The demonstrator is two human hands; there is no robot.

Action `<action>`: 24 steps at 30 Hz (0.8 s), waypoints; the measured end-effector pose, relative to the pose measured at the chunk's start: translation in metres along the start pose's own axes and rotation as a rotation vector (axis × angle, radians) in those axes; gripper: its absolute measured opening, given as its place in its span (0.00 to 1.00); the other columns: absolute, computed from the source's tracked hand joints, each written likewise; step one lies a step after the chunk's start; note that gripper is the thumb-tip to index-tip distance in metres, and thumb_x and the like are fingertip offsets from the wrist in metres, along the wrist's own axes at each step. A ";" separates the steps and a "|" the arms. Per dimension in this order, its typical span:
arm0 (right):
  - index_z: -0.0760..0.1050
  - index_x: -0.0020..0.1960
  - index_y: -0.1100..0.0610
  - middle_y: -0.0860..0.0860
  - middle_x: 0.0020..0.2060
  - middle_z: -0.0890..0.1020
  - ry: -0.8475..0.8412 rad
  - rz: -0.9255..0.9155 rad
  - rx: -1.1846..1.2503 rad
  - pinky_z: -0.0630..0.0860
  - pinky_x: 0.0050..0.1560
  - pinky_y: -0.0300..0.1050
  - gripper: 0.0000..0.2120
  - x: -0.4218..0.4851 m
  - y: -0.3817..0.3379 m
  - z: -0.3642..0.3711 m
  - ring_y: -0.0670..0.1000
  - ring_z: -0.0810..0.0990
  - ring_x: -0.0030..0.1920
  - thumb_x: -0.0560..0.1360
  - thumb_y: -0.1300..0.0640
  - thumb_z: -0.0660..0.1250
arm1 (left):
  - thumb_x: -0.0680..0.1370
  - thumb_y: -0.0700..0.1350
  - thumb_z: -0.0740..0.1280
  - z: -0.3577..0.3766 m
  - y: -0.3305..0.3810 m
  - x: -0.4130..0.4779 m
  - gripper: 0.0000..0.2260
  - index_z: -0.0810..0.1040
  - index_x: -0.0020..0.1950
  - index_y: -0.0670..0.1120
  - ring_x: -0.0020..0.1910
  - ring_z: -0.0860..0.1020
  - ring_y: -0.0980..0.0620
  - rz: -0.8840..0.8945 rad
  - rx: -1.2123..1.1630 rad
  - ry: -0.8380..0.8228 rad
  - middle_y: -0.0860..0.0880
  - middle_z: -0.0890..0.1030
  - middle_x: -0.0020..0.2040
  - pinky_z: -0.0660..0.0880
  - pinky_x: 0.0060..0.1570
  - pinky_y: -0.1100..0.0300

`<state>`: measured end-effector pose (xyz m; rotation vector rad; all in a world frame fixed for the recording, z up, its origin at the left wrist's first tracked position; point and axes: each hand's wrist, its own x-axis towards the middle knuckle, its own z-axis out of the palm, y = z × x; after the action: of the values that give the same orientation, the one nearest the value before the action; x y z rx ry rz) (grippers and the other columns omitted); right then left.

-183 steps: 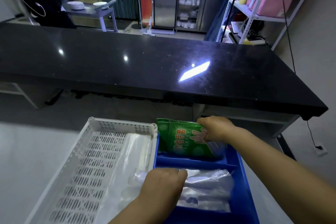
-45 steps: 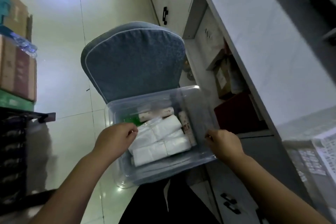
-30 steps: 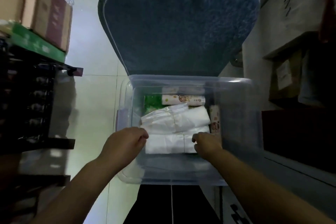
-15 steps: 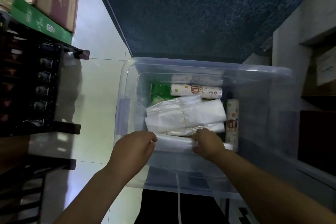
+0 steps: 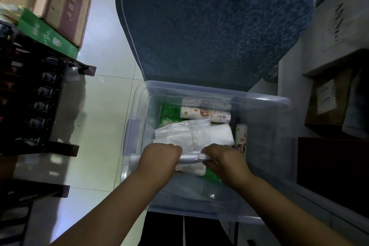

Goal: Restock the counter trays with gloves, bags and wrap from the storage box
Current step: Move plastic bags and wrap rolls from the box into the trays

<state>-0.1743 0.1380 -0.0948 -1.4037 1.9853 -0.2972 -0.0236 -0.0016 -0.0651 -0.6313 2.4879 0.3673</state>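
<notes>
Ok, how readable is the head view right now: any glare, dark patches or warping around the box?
Head view: dim overall, the right side nearly black; soft glare on the tiled floor; wide-angle bending bows the storage box rim; the clear plastic bundle gripped by left hand and right hand looks slightly smeared.

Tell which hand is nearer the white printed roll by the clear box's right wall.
Right: the right hand sits beside that white printed roll; the left hand is farther left.
</notes>
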 end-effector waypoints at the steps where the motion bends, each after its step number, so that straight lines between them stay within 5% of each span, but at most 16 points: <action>1: 0.79 0.50 0.53 0.53 0.46 0.83 0.008 0.018 -0.022 0.74 0.42 0.47 0.09 0.002 0.006 -0.002 0.57 0.80 0.45 0.71 0.55 0.70 | 0.70 0.41 0.66 -0.005 -0.006 -0.002 0.05 0.76 0.44 0.50 0.40 0.80 0.46 -0.031 0.030 0.008 0.48 0.83 0.41 0.64 0.34 0.59; 7: 0.73 0.62 0.54 0.53 0.53 0.82 0.080 0.361 0.063 0.74 0.47 0.45 0.16 0.026 0.047 0.014 0.55 0.79 0.52 0.75 0.57 0.66 | 0.76 0.47 0.62 -0.037 -0.058 -0.028 0.03 0.74 0.47 0.51 0.41 0.80 0.49 -0.287 -0.007 0.084 0.51 0.81 0.42 0.65 0.34 0.59; 10: 0.73 0.63 0.55 0.55 0.57 0.81 0.034 0.293 0.044 0.72 0.55 0.46 0.16 0.050 0.051 0.035 0.56 0.78 0.56 0.76 0.57 0.65 | 0.75 0.50 0.64 -0.055 -0.076 -0.041 0.05 0.74 0.40 0.52 0.38 0.79 0.47 -0.391 -0.114 0.180 0.51 0.80 0.37 0.60 0.33 0.58; 15: 0.75 0.58 0.59 0.58 0.55 0.80 -0.022 0.133 -0.172 0.71 0.56 0.49 0.14 0.093 0.046 0.072 0.59 0.77 0.55 0.74 0.59 0.63 | 0.75 0.53 0.62 -0.059 -0.089 -0.040 0.10 0.73 0.38 0.49 0.26 0.71 0.50 -0.540 -0.189 0.184 0.52 0.74 0.28 0.66 0.29 0.58; 20: 0.77 0.50 0.59 0.58 0.45 0.82 -0.074 0.170 -0.456 0.75 0.48 0.51 0.13 0.104 0.041 0.085 0.59 0.79 0.46 0.68 0.53 0.71 | 0.73 0.54 0.63 -0.046 -0.094 -0.031 0.09 0.71 0.38 0.50 0.30 0.69 0.49 -0.521 -0.160 0.229 0.53 0.71 0.28 0.58 0.26 0.61; 24: 0.76 0.55 0.56 0.56 0.51 0.79 -0.141 0.150 -0.467 0.68 0.53 0.51 0.16 0.096 0.040 0.084 0.58 0.74 0.52 0.70 0.50 0.65 | 0.72 0.54 0.64 -0.042 -0.097 -0.028 0.08 0.69 0.36 0.53 0.31 0.69 0.50 -0.513 -0.124 0.256 0.54 0.69 0.29 0.55 0.26 0.62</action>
<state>-0.1686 0.0833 -0.2170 -1.4896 2.1083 0.3461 0.0284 -0.0896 -0.0272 -1.4027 2.4267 0.2533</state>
